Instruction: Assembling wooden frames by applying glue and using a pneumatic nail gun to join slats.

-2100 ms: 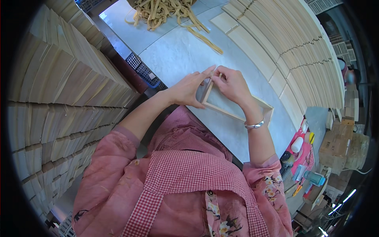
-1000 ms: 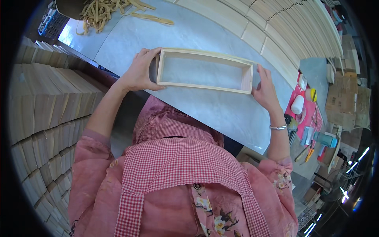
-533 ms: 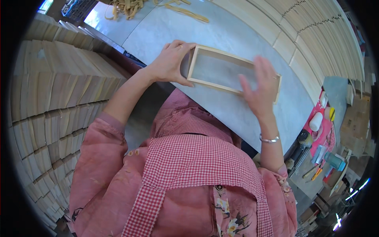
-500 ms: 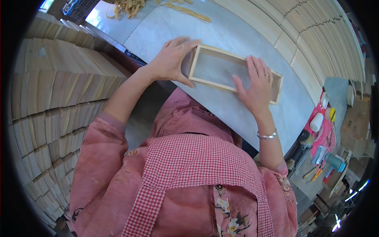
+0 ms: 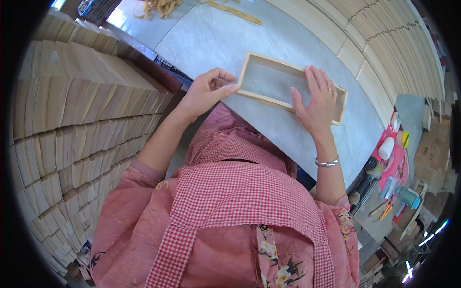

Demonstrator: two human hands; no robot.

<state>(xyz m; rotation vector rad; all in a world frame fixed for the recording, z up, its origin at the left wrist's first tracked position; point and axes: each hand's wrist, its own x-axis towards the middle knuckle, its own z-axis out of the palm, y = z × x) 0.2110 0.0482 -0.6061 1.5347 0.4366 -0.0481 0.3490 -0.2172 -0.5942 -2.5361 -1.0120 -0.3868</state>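
Observation:
A shallow rectangular wooden frame of pale wood lies at a slant on the grey table, which shows through its middle. My right hand reaches across its right half. The fingers rest over the far rail, the thumb is inside the frame, and the palm covers part of the near rail. At the near left corner is my left hand, its thumb tip at or touching the wood. Its fingers are bent and apart from the thumb, with nothing between them.
Stacked thin wooden boards rise at my left. More pale boards line the table's far right side. Tan straps lie on the grey table. At right are a white bottle, a brush and a teal tool.
My left hand has closed up from a wide spread at the frame's left end, its fingers now bent by the near corner. The right hand stays on the frame.

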